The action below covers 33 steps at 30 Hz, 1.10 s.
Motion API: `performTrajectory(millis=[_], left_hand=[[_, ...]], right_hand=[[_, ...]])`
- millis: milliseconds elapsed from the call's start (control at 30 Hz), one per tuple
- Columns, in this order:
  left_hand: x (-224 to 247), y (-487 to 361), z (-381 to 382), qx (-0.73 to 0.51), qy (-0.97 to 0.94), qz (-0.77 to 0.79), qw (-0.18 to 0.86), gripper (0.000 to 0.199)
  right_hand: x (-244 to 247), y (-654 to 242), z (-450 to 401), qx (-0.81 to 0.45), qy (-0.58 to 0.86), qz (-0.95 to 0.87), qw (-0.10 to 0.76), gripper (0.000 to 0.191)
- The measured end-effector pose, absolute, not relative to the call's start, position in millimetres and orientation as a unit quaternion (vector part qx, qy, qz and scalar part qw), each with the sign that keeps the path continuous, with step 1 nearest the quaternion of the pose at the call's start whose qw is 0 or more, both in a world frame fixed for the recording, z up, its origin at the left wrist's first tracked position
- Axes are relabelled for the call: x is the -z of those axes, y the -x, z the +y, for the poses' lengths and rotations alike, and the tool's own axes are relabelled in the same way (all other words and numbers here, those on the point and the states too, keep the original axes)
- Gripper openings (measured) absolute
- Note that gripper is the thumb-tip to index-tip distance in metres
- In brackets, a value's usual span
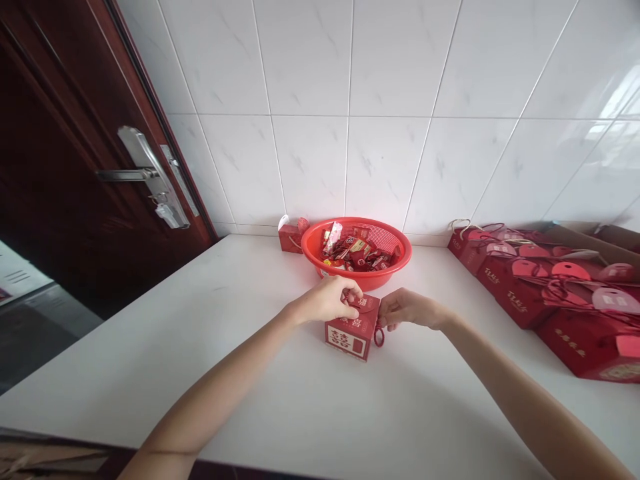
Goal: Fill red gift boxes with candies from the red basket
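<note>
While I watch remotely, red box (pixel 346 339) sits mid-frame on desk (pixel 290 407), directly under left hand (pixel 327 300), fingers curled on lid, grip I can't tell; right hand (pixel 409 309) nearer red cord (pixel 383 339), fingers pinching it at box's right side; long axis unclear.

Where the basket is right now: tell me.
In the head view, the basket stands just right of centre, behind the held box and right of the lone box, near the wall.

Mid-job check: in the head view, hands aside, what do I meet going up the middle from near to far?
Red cardboard box with cream printed characters → round, perforated red plastic basket → white marbled tile wall.
</note>
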<state>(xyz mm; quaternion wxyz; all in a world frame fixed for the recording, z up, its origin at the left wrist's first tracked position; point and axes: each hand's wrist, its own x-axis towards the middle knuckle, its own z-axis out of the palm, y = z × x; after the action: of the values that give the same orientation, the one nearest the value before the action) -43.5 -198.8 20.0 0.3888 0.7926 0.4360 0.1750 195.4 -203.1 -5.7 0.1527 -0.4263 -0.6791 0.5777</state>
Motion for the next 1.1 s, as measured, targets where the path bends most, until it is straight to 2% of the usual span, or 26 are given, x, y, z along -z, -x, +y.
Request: performTrajectory(millis=[133, 367, 633, 700, 833, 933, 1100], left_hand=[[-20, 41, -202, -0.179, -0.792, 0.437, 0.386, 0.029], [-19, 34, -208, -0.195, -0.791, 0.442, 0.376, 0.026], [-17, 30, -213, -0.219, -0.807, 0.425, 0.347, 0.011], [-22, 31, -216, -0.228, -0.803, 0.404, 0.373, 0.019], [-44, 38, -227, -0.275, -0.750, 0.360, 0.482, 0.054], [-60, 42, -236, -0.264, -0.715, 0.336, 0.553, 0.059], [-62, 38, -242, -0.244, -0.699, 0.317, 0.592, 0.077]], right_hand=[[4, -196, -209, -0.613, 0.403, -0.651, 0.197, 0.014], [9, -196, -222, -0.686, 0.390, -0.553, 0.267, 0.026], [-48, -198, -250, -0.594, 0.320, -0.626, 0.391, 0.021], [-57, -196, -252, -0.557, 0.317, -0.659, 0.395, 0.022], [-60, -189, -248, -0.503, 0.345, -0.692, 0.386, 0.024], [-59, -182, -243, -0.476, 0.358, -0.707, 0.380, 0.023], [-60, -168, -239, -0.474, 0.370, -0.703, 0.380, 0.024]])
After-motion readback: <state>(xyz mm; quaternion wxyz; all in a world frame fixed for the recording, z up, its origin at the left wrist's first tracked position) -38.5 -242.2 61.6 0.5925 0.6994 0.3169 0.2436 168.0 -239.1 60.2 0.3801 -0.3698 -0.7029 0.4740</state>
